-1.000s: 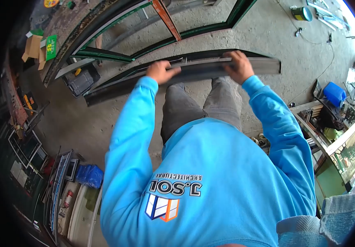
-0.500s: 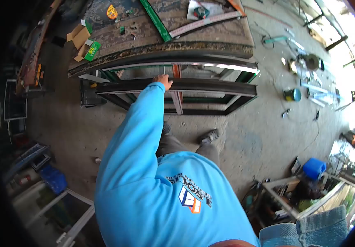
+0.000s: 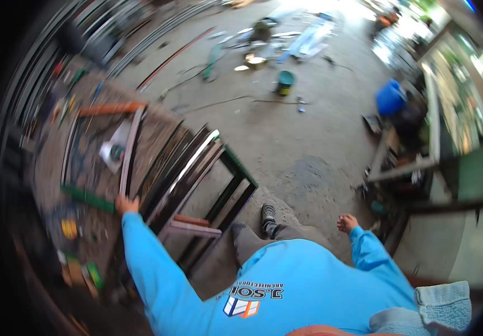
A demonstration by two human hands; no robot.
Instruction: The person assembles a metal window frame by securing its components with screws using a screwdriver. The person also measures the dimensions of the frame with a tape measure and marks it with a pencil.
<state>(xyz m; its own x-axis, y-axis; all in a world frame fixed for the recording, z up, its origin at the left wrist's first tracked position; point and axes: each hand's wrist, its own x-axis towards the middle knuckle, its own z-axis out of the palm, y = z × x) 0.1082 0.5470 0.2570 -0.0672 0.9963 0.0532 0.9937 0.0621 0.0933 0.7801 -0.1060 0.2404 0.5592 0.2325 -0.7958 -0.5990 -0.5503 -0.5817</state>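
My left hand (image 3: 127, 205) reaches to the corner where a green bar (image 3: 87, 198) meets a pale bar (image 3: 131, 157) of a frame on the worktable (image 3: 51, 162). Its thumb and fingers look apart; whether it touches the corner I cannot tell. Just right of it, dark metal frames (image 3: 241, 168) with a reddish crosspiece (image 3: 192, 220) lean against the table edge. My right hand (image 3: 346, 223) hangs in the air at my other side, fingers loosely bent and apart, with nothing visible in them.
On the floor ahead stand a green bucket (image 3: 285, 83) and scattered metal pieces, with a cable (image 3: 219, 104) running across. A blue container (image 3: 391, 97) and white-framed panels (image 3: 433, 117) are at the right. Small boxes (image 3: 76, 271) lie at the lower left.
The view has turned to the right. My left hand has left the dark frame's top bar and is now by the corner on the table. My right hand has come into view.
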